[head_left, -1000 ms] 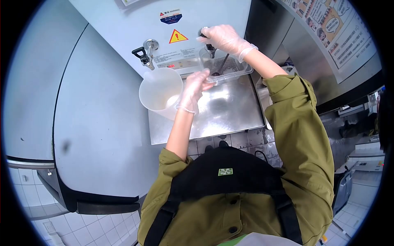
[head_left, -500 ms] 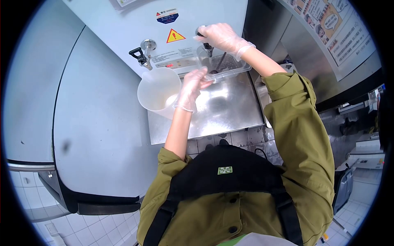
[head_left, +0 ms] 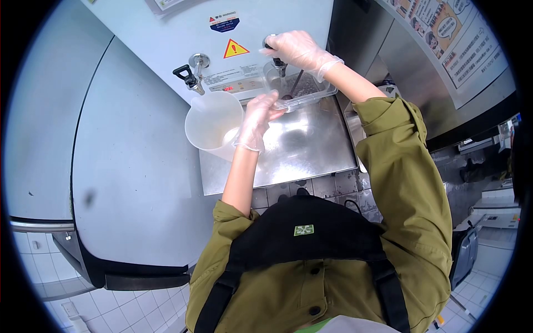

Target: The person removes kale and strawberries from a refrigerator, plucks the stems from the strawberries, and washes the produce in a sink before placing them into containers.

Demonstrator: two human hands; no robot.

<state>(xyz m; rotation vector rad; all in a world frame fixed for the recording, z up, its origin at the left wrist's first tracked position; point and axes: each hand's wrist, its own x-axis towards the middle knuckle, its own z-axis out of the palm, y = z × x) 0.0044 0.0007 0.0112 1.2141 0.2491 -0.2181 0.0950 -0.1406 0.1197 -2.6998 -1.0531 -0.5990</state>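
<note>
My right hand [head_left: 297,49], in a clear glove, grips the right tap handle [head_left: 276,60] on the front of a white dispenser machine [head_left: 183,28]. Under that tap a clear plastic container [head_left: 313,89] holds dark contents and a dark spoon [head_left: 293,87]. My left hand [head_left: 256,119], also gloved, holds the container by its near left edge. A white plastic pitcher [head_left: 211,119] stands to the left, under the black-handled left tap [head_left: 187,77].
Both vessels are over a steel drip shelf [head_left: 305,147]. A grey rounded cabinet [head_left: 133,166] fills the left. A steel panel with posters [head_left: 449,44] rises at the right. Tiled floor [head_left: 327,186] lies below the shelf.
The view has shifted slightly; both hands, the container and the pitcher keep the same positions relative to the taps.
</note>
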